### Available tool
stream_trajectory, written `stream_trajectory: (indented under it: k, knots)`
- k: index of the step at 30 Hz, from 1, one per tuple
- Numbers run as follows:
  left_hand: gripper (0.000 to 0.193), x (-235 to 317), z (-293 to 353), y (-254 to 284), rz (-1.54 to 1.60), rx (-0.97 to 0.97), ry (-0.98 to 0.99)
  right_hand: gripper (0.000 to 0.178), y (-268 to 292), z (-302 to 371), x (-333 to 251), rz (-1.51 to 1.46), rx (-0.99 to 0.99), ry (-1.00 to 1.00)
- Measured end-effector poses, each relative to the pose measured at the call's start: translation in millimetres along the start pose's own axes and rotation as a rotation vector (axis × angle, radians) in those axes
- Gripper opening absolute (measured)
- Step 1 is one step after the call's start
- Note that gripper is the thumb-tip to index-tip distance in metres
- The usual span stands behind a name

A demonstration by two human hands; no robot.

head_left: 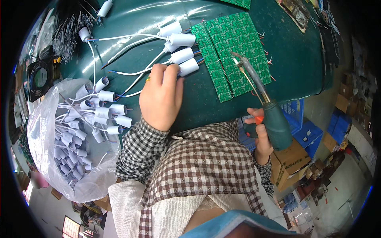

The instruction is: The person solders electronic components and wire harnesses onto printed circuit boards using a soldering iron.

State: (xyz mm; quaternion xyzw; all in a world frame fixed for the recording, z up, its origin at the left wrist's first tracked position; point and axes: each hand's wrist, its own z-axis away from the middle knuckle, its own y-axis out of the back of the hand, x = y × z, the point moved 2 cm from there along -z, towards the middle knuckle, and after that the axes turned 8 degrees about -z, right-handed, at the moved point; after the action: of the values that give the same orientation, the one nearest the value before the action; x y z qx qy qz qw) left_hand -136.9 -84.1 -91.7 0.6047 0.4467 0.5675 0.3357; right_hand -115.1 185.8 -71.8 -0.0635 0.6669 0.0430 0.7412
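My left hand [160,95] is closed at the near end of a row of white plastic cylinders with white cables, its fingertips on the nearest cylinder [189,67]. That cylinder's thin wires point at the left edge of a green circuit board panel [242,43], made up of many small boards with a narrow strip on its left. More cylinders [182,39] lie beyond along the same edge. My right hand [260,139] grips a soldering gun [275,125] with a dark green body and an orange-red trigger. Its metal tip and feed tube hang over the panel's right half.
At the left, a clear plastic bag [43,158] bulges with white cylinders and cables. A small black fan [39,79] and a bundle of thin dark wires [71,33] are behind it. Blue crates [293,115] and a cardboard box [291,162] stand at the right below the green table [295,59].
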Motion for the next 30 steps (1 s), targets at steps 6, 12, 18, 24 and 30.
stream_trajectory:
  k: [6,12,18,24,30]
  knots:
    - [0.028,-7,-5,8,-0.080,-0.107,-0.089,0.038,-1,-1,1,-0.016,-0.014,0.022]
    - [0.030,-2,-28,23,-0.162,0.094,-0.337,0.038,-1,1,-1,-0.035,0.011,-0.012]
    - [0.027,-28,-52,0,-0.112,0.125,-0.320,0.038,0,4,0,-0.031,0.016,-0.027]
    - [0.035,-35,-45,-2,0.122,0.203,-0.316,0.039,3,8,1,-0.025,0.046,-0.034]
    - [0.041,-1,-9,5,0.378,0.102,-0.127,0.038,0,6,-1,0.001,0.035,-0.035]
